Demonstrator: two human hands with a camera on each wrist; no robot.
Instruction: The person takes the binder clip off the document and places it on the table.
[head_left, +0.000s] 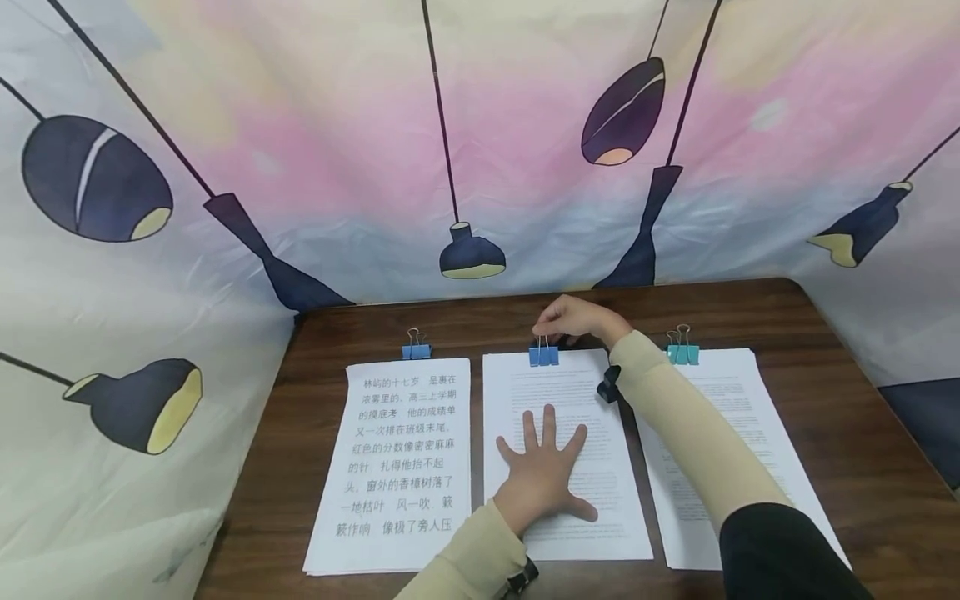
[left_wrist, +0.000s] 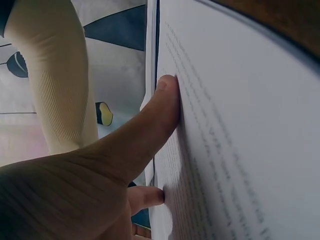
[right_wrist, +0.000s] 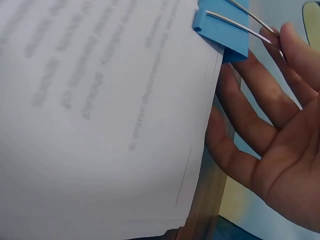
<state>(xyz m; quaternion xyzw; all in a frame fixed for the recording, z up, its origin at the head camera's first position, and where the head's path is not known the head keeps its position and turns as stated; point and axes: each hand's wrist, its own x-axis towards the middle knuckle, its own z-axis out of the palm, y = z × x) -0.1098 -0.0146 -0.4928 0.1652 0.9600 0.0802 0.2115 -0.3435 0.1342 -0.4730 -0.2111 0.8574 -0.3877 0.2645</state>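
Observation:
My left hand (head_left: 543, 479) lies spread on the middle stack of printed paper (head_left: 618, 517), fingers straight and fanned out. In the left wrist view, the thumb (left_wrist: 167, 100) rests against the printed sheet. At that stack's top edge, a blue binder clip (head_left: 543, 357) grips the paper. My right hand (head_left: 581, 318) pinches the clip's wire handles between thumb and index finger. The right wrist view shows these silver handles (right_wrist: 235, 23) at the fingertips, while the other fingers curl behind the edge of the paper.
On the left lies a large-print Chinese stack (head_left: 390, 542), with another blue binder clip (head_left: 416, 351) at its top. A third stack (head_left: 735, 392) with a teal binder clip (head_left: 683, 354) lies right, partly under my right arm. A lamp-patterned cloth (head_left: 337, 125) hangs behind the wooden table (head_left: 847, 433).

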